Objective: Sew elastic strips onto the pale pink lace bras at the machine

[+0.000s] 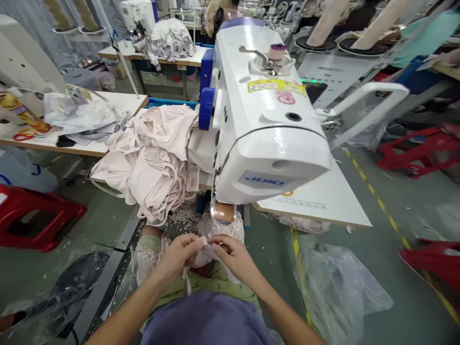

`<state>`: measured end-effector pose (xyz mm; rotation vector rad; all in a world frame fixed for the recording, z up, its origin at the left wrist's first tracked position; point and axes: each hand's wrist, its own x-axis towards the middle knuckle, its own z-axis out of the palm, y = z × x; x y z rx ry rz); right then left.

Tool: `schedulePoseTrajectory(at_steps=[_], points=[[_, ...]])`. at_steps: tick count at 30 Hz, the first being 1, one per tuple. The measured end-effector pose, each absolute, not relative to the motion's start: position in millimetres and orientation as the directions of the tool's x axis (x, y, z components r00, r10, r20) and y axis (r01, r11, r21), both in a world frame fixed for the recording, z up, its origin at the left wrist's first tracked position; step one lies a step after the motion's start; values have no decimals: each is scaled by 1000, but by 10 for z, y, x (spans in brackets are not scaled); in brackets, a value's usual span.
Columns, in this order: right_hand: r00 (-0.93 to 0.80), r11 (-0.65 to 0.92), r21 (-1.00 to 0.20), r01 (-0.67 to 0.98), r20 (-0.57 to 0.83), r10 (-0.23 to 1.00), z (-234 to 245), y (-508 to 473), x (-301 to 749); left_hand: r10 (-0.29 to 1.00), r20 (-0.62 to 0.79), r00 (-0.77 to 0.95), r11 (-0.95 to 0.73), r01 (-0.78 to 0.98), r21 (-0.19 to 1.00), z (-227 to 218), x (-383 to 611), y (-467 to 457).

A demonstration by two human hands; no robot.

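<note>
Two tight pinch grips: L hand (180,255) + R hand (235,256), both closed on pale garment (203,259) in front of Juki machine (273,158). Keep fabric flat, untwisted btwn thumbs imo.

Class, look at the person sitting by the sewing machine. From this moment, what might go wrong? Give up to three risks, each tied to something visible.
1. The left hand and right hand pinch the pale fabric with fingertips only, so it might slip.
2. The pile of pale garments is loosely heaped and droops at the front; pieces could slide off.
3. The plastic sheet on the floor might catch a foot.
</note>
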<state>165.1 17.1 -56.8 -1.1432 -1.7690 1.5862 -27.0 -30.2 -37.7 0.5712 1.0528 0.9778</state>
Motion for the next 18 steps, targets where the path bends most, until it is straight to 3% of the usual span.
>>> schedulePoseTrajectory(at_steps=[4,7,11,13,15,16,18], points=[[-588,-18,-960,278,-185,787,-340,222,1684,915,-376,145,384,-27,923,-315,-140,-327],[-657,46,-926,376,-231,718,-212,266,1748,942,-291,168,229,313,922,-303,-119,-316],[-685,129,-863,488,-288,669,-341,388,1851,974,-208,91,145,455,878,-361,-167,-259],[-597,75,-874,480,-262,758,-524,449,1875,987,-161,-19,155,395,906,-449,-155,-285],[-434,-41,-922,385,-221,873,-718,473,1858,974,-216,-63,223,137,965,-597,-73,-360],[-348,-80,-943,324,-197,917,-801,465,1831,953,-304,1,302,-115,946,-688,-9,-402],[-208,-80,-962,262,-137,968,-919,402,1747,913,-351,206,396,-248,884,-870,137,-460]])
